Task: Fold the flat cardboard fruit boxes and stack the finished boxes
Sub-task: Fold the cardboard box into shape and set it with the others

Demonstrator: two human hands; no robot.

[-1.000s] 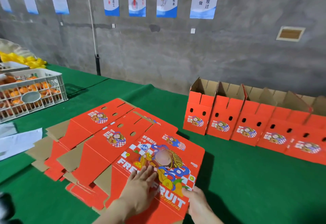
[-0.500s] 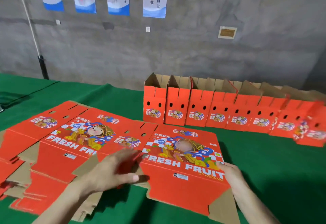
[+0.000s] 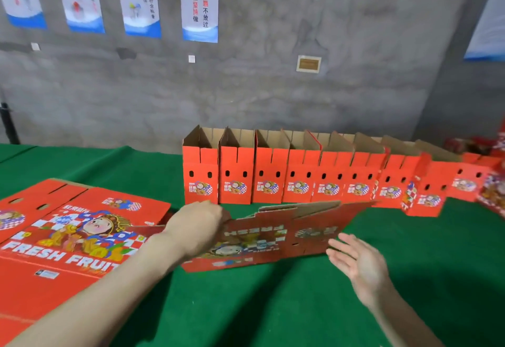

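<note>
A flat red cardboard fruit box (image 3: 276, 234) stands on its long edge on the green table, print upside down and facing me. My left hand (image 3: 198, 225) grips its upper left edge. My right hand (image 3: 358, 260) hovers open, palm inward, just right of the box's lower right corner and not touching it. A pile of flat red boxes (image 3: 68, 237) lies at the left, "FRESH FRUIT" print up. Several folded open-topped red boxes (image 3: 297, 172) stand in a row along the table's far edge.
The green tablecloth (image 3: 273, 305) is bare in front of me and to the right. A grey concrete wall with several hanging posters (image 3: 199, 2) rises behind the row. More red boxes (image 3: 492, 193) crowd the far right end.
The top flat box has left the pile and been tipped up onto its edge by my left hand. My right hand has let go of it and opened. The view has swung right.
</note>
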